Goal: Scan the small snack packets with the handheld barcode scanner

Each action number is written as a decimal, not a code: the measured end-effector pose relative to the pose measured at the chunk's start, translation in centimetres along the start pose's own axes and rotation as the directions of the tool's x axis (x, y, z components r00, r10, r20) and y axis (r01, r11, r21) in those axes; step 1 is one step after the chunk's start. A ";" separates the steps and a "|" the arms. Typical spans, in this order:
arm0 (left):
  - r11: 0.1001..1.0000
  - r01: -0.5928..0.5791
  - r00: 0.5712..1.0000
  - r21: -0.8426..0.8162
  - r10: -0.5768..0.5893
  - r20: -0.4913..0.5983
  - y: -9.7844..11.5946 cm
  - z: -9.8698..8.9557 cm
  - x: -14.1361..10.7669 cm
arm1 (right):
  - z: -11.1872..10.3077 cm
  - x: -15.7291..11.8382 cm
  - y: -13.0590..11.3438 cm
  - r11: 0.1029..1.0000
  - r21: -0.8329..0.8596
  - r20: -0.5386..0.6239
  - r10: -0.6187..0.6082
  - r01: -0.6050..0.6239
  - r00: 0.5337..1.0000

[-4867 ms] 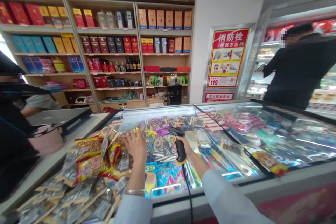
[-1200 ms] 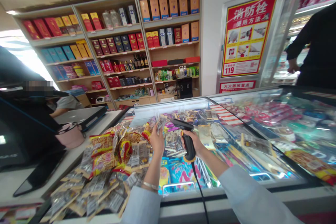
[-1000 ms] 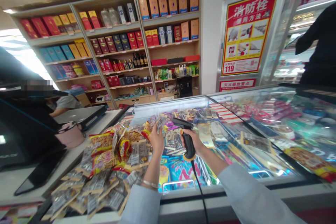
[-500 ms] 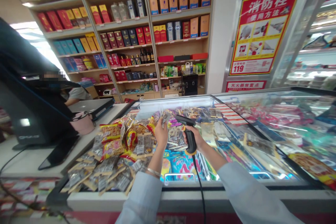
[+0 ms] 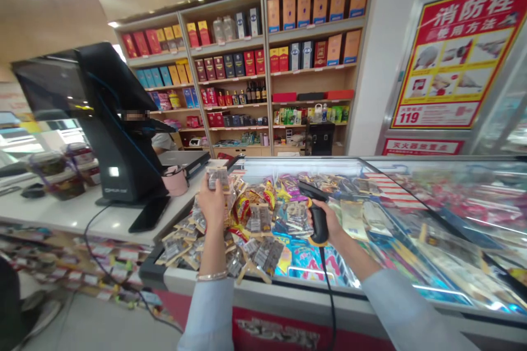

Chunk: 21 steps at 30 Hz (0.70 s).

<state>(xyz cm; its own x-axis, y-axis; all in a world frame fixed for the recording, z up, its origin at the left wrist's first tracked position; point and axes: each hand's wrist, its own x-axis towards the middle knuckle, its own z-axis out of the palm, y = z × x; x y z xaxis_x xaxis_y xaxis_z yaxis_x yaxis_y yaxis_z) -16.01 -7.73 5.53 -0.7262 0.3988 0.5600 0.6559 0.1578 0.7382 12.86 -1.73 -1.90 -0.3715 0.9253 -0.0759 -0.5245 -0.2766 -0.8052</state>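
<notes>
Both grips are full: the left hand [image 5: 212, 203] pinches a packet [image 5: 218, 178] by the snack pile [image 5: 259, 220], the right hand [image 5: 331, 225] clasps a scanner [image 5: 319, 222] whose cable [image 5: 328, 279] might catch the display case's rim [image 5: 354, 301] if tugged.

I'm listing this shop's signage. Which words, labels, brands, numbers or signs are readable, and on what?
"消防栓": wall poster, top
"使用方法": wall poster, beneath that
"119": wall poster, lower left
"灭火器放置点": red sign below the poster
Too small or blurred: remaining poster text, marks on screen stand, case front, packets and shelf boxes.
</notes>
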 end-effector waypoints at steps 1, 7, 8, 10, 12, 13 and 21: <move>0.998 -0.013 1.000 0.063 0.012 0.013 -0.9 0.0 0.1 | 0.1 0.3 0.7 1.000 0.014 0.010 0.005 -0.005 1.000; 0.907 -0.189 0.976 0.377 0.216 -0.030 -4.4 1.7 -1.8 | 0.3 1.0 3.7 0.993 0.059 0.018 0.100 -0.101 0.995; 0.899 -0.210 0.973 0.385 0.231 -0.007 -4.7 2.0 -2.2 | 0.3 1.0 3.9 0.992 0.062 0.021 0.108 -0.109 0.994; 0.889 -0.247 0.967 0.386 0.253 0.036 -5.3 2.4 -2.5 | 0.1 0.9 4.1 0.991 0.077 0.038 0.102 -0.105 0.994; 0.886 -0.267 0.962 0.378 0.271 0.043 -5.7 2.6 -2.6 | 0.0 0.9 4.1 0.991 0.092 0.058 0.088 -0.093 0.994; 0.889 -0.269 0.961 0.371 0.275 0.038 -5.8 2.7 -2.6 | 0.0 0.9 4.1 0.991 0.095 0.061 0.087 -0.093 0.994; 0.925 -0.258 0.965 0.280 0.258 0.040 -5.2 1.8 -2.3 | 0.1 0.7 3.9 0.987 0.071 0.035 0.143 -0.145 0.989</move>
<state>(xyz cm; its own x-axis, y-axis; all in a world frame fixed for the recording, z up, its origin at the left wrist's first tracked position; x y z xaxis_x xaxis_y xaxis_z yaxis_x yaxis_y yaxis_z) -17.40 -7.85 -0.29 -0.5237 0.4614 0.7161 0.8518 0.2956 0.4325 10.47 -2.16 -5.10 -0.4688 0.8669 -0.1696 -0.5179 -0.4253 -0.7422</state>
